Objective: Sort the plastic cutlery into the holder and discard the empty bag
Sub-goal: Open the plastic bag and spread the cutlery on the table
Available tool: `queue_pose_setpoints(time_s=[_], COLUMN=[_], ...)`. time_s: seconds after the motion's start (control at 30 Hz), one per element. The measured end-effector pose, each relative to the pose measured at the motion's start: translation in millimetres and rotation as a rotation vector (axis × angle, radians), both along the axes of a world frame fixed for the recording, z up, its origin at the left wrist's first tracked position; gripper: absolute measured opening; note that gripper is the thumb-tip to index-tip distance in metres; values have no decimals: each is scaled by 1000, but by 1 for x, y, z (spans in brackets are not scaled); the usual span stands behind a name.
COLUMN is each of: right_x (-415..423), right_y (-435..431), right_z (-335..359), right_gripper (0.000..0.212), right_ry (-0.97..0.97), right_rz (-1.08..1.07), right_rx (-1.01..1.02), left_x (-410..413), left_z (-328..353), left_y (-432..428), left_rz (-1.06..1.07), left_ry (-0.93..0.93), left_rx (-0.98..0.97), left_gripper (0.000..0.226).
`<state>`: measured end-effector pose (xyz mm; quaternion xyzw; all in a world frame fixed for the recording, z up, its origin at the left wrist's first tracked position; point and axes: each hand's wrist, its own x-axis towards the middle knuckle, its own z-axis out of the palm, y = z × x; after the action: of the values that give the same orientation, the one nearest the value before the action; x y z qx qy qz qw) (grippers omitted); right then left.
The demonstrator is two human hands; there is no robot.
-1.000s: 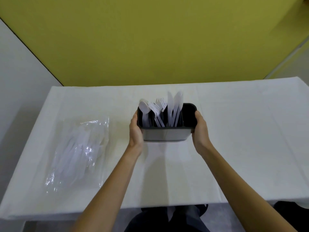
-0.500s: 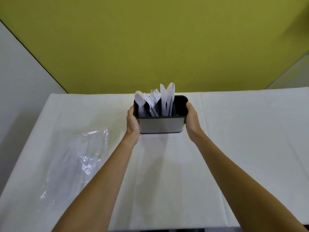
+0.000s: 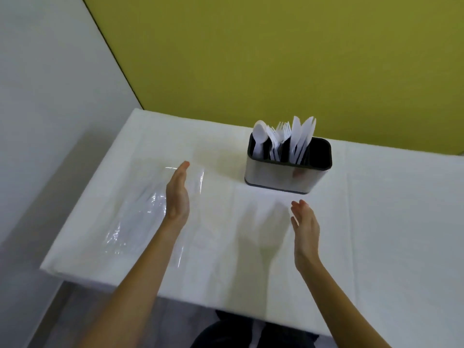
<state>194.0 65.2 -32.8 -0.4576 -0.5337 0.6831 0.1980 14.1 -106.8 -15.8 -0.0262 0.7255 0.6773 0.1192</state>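
Observation:
The metal cutlery holder (image 3: 281,178) with a black rim stands near the table's far edge. White plastic spoons, forks and knives (image 3: 283,136) stick up from its left compartments; the right compartment looks empty. A clear plastic bag (image 3: 140,219) lies flat on the left side of the table, and pale shapes show faintly through it. My left hand (image 3: 177,194) hovers over the bag's right part with straight fingers, holding nothing. My right hand (image 3: 305,227) hangs in front of the holder, fingers straight, apart from it.
The table (image 3: 389,222) wears a white cloth with fold creases. A yellow wall runs behind it and a white wall stands on the left. The table's left and near edges drop to a grey floor.
Both hands have let go of the holder and drawn back toward me. The holder now stands alone near the far edge. My left hand has swung left over the bag, and the view has turned left.

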Motion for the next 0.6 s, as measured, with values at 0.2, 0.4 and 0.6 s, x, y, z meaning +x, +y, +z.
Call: queue_pose_setpoints(time_s=[0.2,0.4,0.6], right_x=[-45,-99,-125], right_y=[-66,-109,-133], right_z=[-13,-11,-12], right_gripper=[37,46,56], right_ry=[-55,-134,-226], right_rz=[429,654,628], right_rx=[52,-12,-49], left_x=[4,2,6], left_z=[-11,-27,-28], left_y=[-73,-140,-150], left_rz=[179,186,128], left_ry=[121,-4,0], left_rx=[-329,-557,-621], left_gripper=[35,44,40])
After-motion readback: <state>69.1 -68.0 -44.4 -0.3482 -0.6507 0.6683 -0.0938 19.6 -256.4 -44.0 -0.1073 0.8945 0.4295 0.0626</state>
